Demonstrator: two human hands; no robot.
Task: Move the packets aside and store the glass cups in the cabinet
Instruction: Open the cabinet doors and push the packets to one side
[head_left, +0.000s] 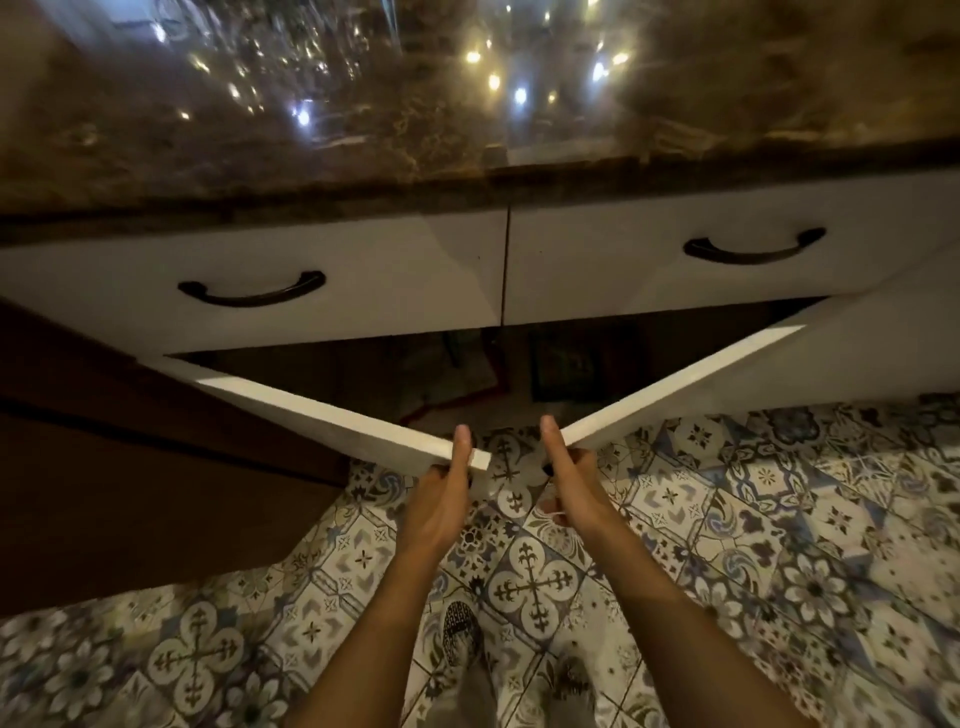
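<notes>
The person stands at a brown marble countertop (363, 156) and leans over the base cabinet (498, 364) beneath it. Each hand holds one of the two white doors. The left hand (441, 499) grips the free edge of the left door (332, 415), thumb laid up along its face and the fingers curled out of sight behind it. The right hand (569, 478) does the same on the right door (675, 384). Both doors stand partly open, their free edges near each other in front of the person, above the patterned floor tiles (727, 519).

Inside the dim cabinet, a few dark flat shapes, likely the packets (566, 369), lie on the shelf, too dark to make out. The glass cups (270, 47) seem to be the blurred glinting cluster at the back of the countertop, well apart from the hands.

The step in hand looks like opening the cabinet, so the task is barely begun. Next, the doors want swinging wide enough to stay put; then both hands must let go and reach in to shift the packets, clearing room before any glass comes down. The two drawers above, with dark handles (252, 291), are closed.
</notes>
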